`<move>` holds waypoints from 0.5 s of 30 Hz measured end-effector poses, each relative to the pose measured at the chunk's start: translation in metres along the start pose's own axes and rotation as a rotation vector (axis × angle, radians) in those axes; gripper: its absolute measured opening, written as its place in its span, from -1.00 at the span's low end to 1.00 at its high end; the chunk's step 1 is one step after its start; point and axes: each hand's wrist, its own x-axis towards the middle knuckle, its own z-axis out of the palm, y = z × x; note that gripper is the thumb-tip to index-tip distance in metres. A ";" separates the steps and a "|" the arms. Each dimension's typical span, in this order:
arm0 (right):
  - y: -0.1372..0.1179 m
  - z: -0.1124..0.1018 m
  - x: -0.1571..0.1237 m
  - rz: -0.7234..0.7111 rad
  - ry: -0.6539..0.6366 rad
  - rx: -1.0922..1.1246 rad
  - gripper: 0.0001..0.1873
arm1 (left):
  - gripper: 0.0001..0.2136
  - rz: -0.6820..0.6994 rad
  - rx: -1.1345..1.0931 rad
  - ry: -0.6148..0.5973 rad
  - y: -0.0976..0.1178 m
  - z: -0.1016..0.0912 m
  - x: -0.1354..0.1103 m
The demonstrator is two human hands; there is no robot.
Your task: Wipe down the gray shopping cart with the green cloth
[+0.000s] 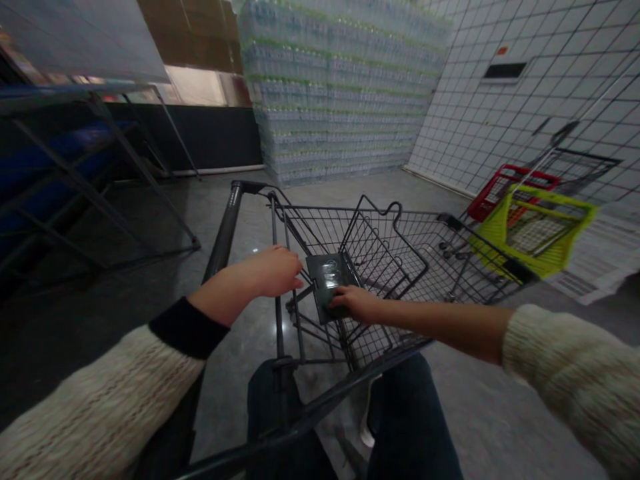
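Note:
Both my arms reach forward into a black wire shopping cart, seen from its handle end, with cream knitted sleeves at my wrists and forearms. My left hand curls over the wire side near the cart's folded child seat. My right hand lies with its fingers on a dark grey plastic seat flap, which stands tilted inside the basket. The cart's black handle bar runs forward at the left. Nothing shows loose inside the basket. My dark trousers appear below the cart.
A tall shrink-wrapped stack of bottled water stands ahead. A white tiled wall rises at the right, with red and yellow-green baskets and a white printed sheet near it. A dark metal rack stands at the left, over a polished grey floor.

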 end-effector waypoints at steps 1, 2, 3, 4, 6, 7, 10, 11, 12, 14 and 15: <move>0.005 -0.003 0.010 0.087 0.024 -0.010 -0.57 | -0.74 0.000 0.003 0.002 0.000 0.001 0.000; 0.008 -0.006 0.018 0.183 0.049 -0.026 -0.57 | -0.74 0.000 0.004 -0.001 0.000 0.001 0.000; 0.010 -0.008 0.023 0.262 0.071 -0.043 -0.57 | -0.74 -0.002 0.003 -0.007 -0.001 0.001 0.000; 0.010 -0.009 0.026 0.300 0.084 -0.055 -0.56 | -0.73 -0.005 0.000 -0.013 -0.001 0.001 0.000; 0.003 -0.007 0.022 0.231 0.077 -0.047 -0.56 | -0.73 -0.007 -0.014 -0.015 -0.002 0.000 0.000; -0.002 -0.005 0.017 0.148 0.059 -0.024 -0.55 | -0.73 -0.004 -0.024 -0.012 -0.002 -0.001 -0.001; -0.016 -0.003 0.000 -0.048 -0.025 0.120 -0.53 | -0.74 -0.001 -0.041 -0.011 -0.001 -0.003 -0.001; -0.017 -0.006 -0.002 -0.055 -0.056 0.180 -0.53 | -0.74 -0.005 -0.043 -0.013 -0.001 -0.003 -0.001; -0.016 -0.010 -0.003 -0.025 -0.084 0.236 -0.52 | -0.73 -0.006 -0.044 -0.012 -0.002 -0.002 -0.001; -0.011 -0.020 0.002 0.130 -0.111 0.275 -0.47 | -0.73 0.000 -0.048 0.002 -0.002 0.000 0.000; -0.007 -0.024 0.005 0.226 -0.103 0.246 -0.43 | -0.72 0.007 -0.051 0.009 -0.003 0.001 0.001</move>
